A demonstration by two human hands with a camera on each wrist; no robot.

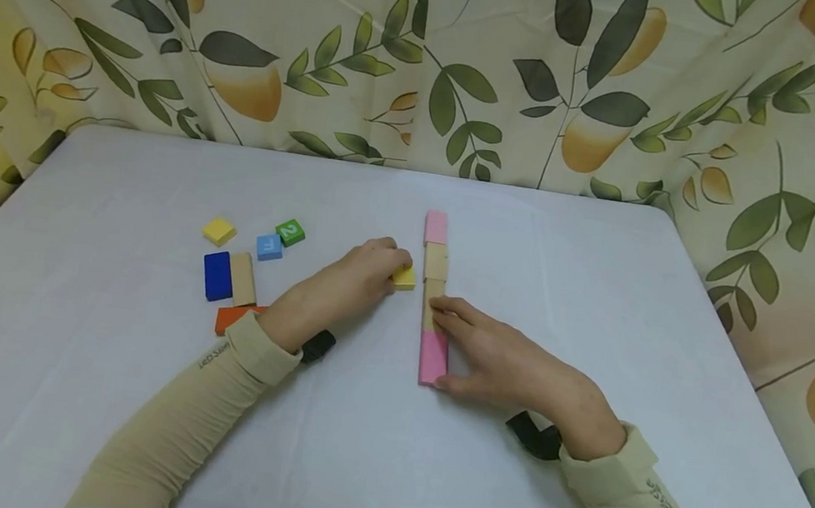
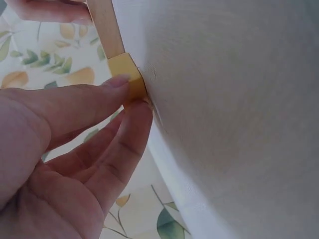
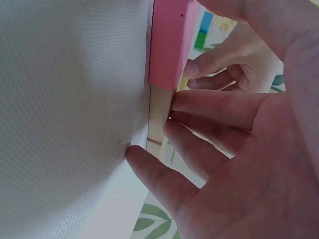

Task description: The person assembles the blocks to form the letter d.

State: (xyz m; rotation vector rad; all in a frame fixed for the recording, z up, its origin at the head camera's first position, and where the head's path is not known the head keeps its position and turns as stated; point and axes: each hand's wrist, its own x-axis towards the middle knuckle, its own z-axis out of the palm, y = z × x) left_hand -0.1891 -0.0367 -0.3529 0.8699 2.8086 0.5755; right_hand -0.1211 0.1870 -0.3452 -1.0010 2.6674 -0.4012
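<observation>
My left hand (image 1: 358, 272) pinches a yellow block (image 1: 403, 279) between thumb and fingertips, just left of a row of blocks. The left wrist view shows that yellow block (image 2: 127, 69) lined up in sight with a plain wooden block (image 2: 105, 27). In the row, from the far end, lie a light pink block (image 1: 436, 228), a wooden block (image 1: 436, 262), a second wooden block (image 1: 430, 303) and a darker pink block (image 1: 433, 357). Fairly straight fingers of my right hand (image 1: 497, 356) touch the nearer wooden block (image 3: 160, 112), its thumb beside the darker pink one.
Left of the hands lie a yellow block (image 1: 219, 231), a light blue block (image 1: 269, 247), a green block marked 2 (image 1: 291, 232), a dark blue block (image 1: 218, 276), a wooden block (image 1: 243, 279) and an orange block (image 1: 234, 319) partly behind the left sleeve. A white cloth (image 1: 353, 466) covers the table.
</observation>
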